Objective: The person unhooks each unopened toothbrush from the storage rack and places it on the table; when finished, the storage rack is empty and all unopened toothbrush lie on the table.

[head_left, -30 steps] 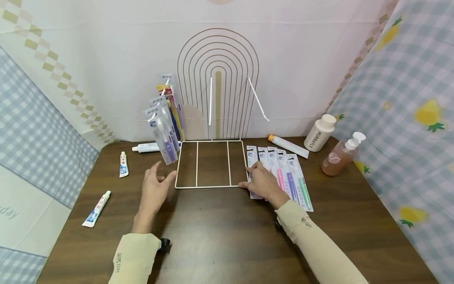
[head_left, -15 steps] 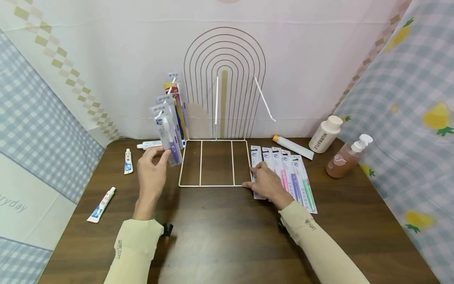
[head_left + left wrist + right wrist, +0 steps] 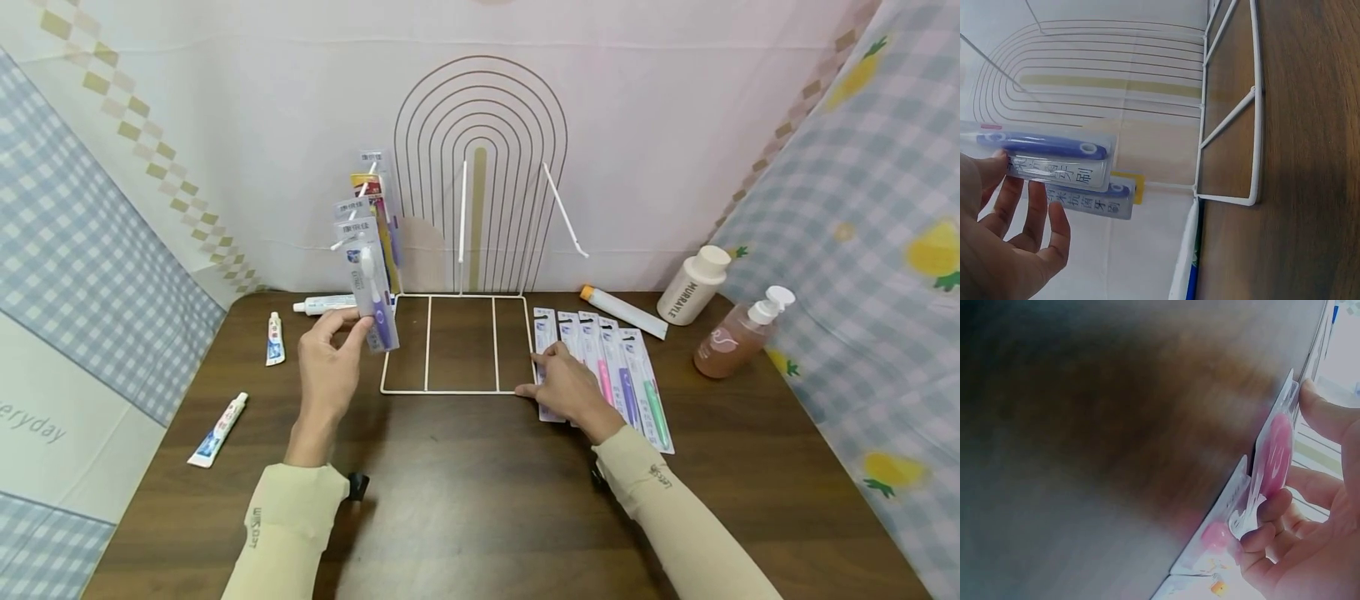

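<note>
My left hand (image 3: 330,354) pinches the lower edge of a packaged purple toothbrush (image 3: 371,287), thumb in front. The pack hangs frontmost by the left hook of a white wire rack (image 3: 457,392), the hook's tip showing left of it. Behind it hang several more toothbrush packs (image 3: 373,190); one has a yellow and red card. In the left wrist view the purple pack (image 3: 1054,150) overlaps another. My right hand (image 3: 566,387) holds the rack's front right corner between thumb and index finger. Its other fingers curl over toothbrush packs, a pink one (image 3: 1277,453) showing close by.
Several packaged toothbrushes (image 3: 648,392) lie fanned right of the rack. Behind them are an orange-capped tube (image 3: 626,313), a white bottle (image 3: 688,292) and a pump bottle (image 3: 727,346). Toothpaste tubes (image 3: 217,432) lie at the left. Two bare hooks (image 3: 462,212) project from the rack.
My left hand has moved up and forward, taken hold of the front toothbrush pack's lower edge and shifted it slightly right. My right hand stays at the rack corner. The head view has shifted slightly.
</note>
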Demonstrator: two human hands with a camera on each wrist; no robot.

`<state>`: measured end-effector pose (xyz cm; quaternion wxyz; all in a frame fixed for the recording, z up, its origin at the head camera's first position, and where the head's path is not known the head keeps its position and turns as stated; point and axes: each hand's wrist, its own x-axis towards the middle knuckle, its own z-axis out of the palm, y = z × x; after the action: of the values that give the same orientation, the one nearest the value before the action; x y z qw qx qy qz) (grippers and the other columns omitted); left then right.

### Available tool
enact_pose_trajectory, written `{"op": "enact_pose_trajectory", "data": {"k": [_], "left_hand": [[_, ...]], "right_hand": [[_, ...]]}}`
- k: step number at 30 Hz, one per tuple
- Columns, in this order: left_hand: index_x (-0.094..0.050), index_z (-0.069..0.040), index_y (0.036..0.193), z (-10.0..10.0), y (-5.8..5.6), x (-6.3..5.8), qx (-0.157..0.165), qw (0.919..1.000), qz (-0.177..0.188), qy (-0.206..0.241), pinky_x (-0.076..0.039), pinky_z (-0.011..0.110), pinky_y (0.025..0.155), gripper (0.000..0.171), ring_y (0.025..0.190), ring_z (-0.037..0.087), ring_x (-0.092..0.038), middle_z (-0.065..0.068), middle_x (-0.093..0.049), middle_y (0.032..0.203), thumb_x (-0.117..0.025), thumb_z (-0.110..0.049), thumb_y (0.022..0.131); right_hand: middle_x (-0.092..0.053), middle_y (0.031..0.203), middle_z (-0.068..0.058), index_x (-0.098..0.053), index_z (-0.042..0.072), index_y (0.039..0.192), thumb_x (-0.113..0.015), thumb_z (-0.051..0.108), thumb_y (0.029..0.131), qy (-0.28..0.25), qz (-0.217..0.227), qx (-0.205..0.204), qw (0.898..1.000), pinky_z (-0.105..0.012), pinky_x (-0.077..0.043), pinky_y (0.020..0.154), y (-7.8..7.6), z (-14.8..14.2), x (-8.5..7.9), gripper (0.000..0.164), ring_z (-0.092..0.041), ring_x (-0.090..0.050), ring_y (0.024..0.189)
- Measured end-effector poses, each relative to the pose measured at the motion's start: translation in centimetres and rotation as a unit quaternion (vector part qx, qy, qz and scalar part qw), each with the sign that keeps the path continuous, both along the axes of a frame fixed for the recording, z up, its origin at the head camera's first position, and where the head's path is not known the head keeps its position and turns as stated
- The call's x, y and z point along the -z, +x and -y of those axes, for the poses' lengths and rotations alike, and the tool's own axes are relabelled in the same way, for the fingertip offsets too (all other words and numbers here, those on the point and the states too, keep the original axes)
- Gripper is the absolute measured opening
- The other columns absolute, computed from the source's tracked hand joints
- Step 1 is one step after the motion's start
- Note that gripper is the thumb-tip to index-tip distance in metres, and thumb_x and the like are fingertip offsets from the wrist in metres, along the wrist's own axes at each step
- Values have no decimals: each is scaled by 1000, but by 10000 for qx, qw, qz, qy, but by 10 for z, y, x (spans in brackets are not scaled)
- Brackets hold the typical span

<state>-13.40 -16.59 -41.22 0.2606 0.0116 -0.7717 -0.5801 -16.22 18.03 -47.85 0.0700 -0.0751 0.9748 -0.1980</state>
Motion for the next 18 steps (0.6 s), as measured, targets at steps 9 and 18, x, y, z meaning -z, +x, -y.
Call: {"op": "enact_pose_trajectory", "data": {"k": [9,18], "left_hand": [[-84,6,118,-3,8,15,496,9976,400,-255,-52,12,70,17,78,2,-63,27,-80,111,-78,-6,107],[-86,2,115,-2,16,43,657,9888,1193,-613,-52,15,70,17,77,6,-65,26,-83,99,-78,-12,108]], "right_hand": [[-61,144,-17,-61,4,163,-92,49,96,-85,12,-22,10000,-44,-56,78,-1,-1,0,86,-29,-68,97],[-61,142,-15,-64,6,162,-92,57,93,-164,-93,-67,9998,-38,-54,73,-11,-9,19,90,-26,-68,95]]}}
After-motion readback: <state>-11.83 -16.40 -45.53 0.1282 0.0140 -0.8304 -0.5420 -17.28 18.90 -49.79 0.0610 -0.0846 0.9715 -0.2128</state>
